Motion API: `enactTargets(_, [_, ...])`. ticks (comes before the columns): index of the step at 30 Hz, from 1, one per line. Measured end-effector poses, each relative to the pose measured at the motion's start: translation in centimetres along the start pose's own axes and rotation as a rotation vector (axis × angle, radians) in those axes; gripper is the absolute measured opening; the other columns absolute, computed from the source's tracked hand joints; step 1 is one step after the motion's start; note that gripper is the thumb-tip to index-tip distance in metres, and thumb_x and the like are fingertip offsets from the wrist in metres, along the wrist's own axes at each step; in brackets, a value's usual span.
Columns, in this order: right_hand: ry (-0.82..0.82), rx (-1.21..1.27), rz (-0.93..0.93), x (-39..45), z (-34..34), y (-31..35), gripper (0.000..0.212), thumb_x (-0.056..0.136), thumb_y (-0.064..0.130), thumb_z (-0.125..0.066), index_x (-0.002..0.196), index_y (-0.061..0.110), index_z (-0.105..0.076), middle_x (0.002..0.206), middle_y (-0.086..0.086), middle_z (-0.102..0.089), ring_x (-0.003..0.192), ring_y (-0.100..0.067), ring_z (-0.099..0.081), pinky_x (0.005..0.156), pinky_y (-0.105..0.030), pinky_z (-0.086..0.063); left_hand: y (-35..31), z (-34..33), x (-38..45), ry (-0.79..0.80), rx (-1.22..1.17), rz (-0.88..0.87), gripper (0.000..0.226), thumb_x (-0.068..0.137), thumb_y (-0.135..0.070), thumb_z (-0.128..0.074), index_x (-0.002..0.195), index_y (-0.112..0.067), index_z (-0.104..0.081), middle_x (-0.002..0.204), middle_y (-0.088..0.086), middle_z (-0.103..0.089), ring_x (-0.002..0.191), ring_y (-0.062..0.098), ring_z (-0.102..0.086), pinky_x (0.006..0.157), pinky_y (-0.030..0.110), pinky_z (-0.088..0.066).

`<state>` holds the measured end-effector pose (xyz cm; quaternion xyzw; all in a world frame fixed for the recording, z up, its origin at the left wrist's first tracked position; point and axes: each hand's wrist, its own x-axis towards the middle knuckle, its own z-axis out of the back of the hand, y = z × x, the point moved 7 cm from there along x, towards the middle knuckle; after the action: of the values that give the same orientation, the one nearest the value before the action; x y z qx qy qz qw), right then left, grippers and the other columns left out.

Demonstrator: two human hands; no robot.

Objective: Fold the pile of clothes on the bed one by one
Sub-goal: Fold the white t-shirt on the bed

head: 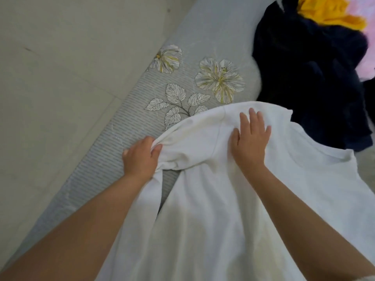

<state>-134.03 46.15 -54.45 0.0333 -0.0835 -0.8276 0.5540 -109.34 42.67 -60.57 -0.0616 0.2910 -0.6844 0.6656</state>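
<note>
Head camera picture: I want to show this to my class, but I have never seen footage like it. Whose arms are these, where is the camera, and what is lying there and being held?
There is no machine here. A person wears one camera on the head, looking down at their own bare arms. The left hand grips a bunched sleeve of a white shirt in its fingers. The right hand lies flat and open on the shirt's shoulder, pressing it down. The shirt is spread on a grey bed sheet printed with flowers. Further back lies a dark blue garment, with a yellow garment and pink fabric beyond it. At left is a pale floor.
</note>
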Motion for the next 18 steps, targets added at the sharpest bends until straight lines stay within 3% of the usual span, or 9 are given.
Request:
enactTargets(4, [0.041, 0.031, 0.078, -10.3, -1.1, 3.6, 0.05, 0.085, 0.025, -0.035, 0.118, -0.006, -0.056, 0.127, -0.032, -0.049, 0.115, -0.053, -0.045, 0.087, -0.07, -0.031, 0.0, 0.6, -0.4, 0.009, -0.172, 0.01, 0.032, 0.091, -0.028, -0.05, 0.114, -0.006, -0.053, 0.114, 0.015, -0.059, 0.11, 0.029, -0.052, 0.094, 0.036, -0.029])
enactTargets(6, [0.14, -0.001, 0.055, -14.8, -2.5, 4.4, 0.052, 0.084, 0.028, -0.035, 0.118, -0.004, -0.057, 0.126, -0.031, -0.051, 0.113, -0.052, -0.047, 0.084, -0.07, -0.033, 0.8, 0.8, -1.3, 0.087, -0.363, 0.033, 0.054, 0.087, -0.03, -0.058, 0.134, -0.01, -0.039, 0.129, 0.012, -0.05, 0.12, 0.025, -0.046, 0.101, 0.034, -0.03])
enactTargets(8, [0.249, -0.022, 0.026, -17.7, -4.1, 4.6, 0.056, 0.084, 0.033, -0.032, 0.121, -0.001, -0.056, 0.129, -0.028, -0.049, 0.117, -0.048, -0.047, 0.089, -0.068, -0.031, 2.1, 1.3, -3.4, 0.161, -0.403, 0.045, 0.08, 0.079, -0.033, -0.068, 0.142, -0.01, -0.023, 0.138, 0.011, -0.04, 0.127, 0.025, -0.038, 0.105, 0.036, -0.03])
enactTargets(10, [0.297, -0.038, 0.007, -18.8, -5.0, 4.5, 0.064, 0.084, 0.04, -0.023, 0.13, 0.004, -0.049, 0.138, -0.023, -0.041, 0.128, -0.042, -0.038, 0.103, -0.061, -0.021, 3.8, 1.2, -7.1, 0.203, -0.21, 0.033, 0.096, 0.072, -0.04, -0.072, 0.144, -0.011, -0.016, 0.141, 0.012, -0.033, 0.13, 0.028, -0.031, 0.105, 0.039, -0.027])
enactTargets(12, [0.32, -0.018, -0.022, -19.2, -5.9, 3.9, 0.073, 0.083, 0.049, -0.009, 0.141, 0.012, -0.031, 0.15, -0.015, -0.021, 0.14, -0.032, -0.017, 0.111, -0.047, 0.003, 5.3, 0.6, -11.4, 0.259, 0.008, 0.026, 0.102, 0.071, -0.045, -0.071, 0.146, -0.014, -0.008, 0.144, 0.013, -0.026, 0.131, 0.029, -0.027, 0.105, 0.038, -0.024])
enactTargets(14, [0.311, -0.019, -0.025, -19.2, -6.3, 3.5, 0.07, 0.086, 0.05, -0.008, 0.144, 0.015, -0.024, 0.153, -0.01, -0.014, 0.142, -0.028, -0.008, 0.109, -0.042, 0.01, 6.5, -0.1, -14.5, 0.296, 0.11, 0.038, 0.087, 0.08, -0.041, -0.062, 0.146, -0.016, -0.01, 0.138, 0.015, -0.031, 0.124, 0.031, -0.034, 0.099, 0.036, -0.029])
enactTargets(18, [0.293, 0.001, -0.036, -18.3, -5.7, 3.9, 0.043, 0.099, 0.022, -0.032, 0.14, 0.009, -0.034, 0.153, -0.006, -0.021, 0.142, -0.028, -0.011, 0.111, -0.043, 0.001, 7.9, 1.8, -15.8, 0.151, 0.031, 0.09, 0.038, 0.094, -0.019, -0.043, 0.13, -0.006, -0.044, 0.118, 0.021, -0.049, 0.105, 0.034, -0.05, 0.083, 0.036, -0.039])
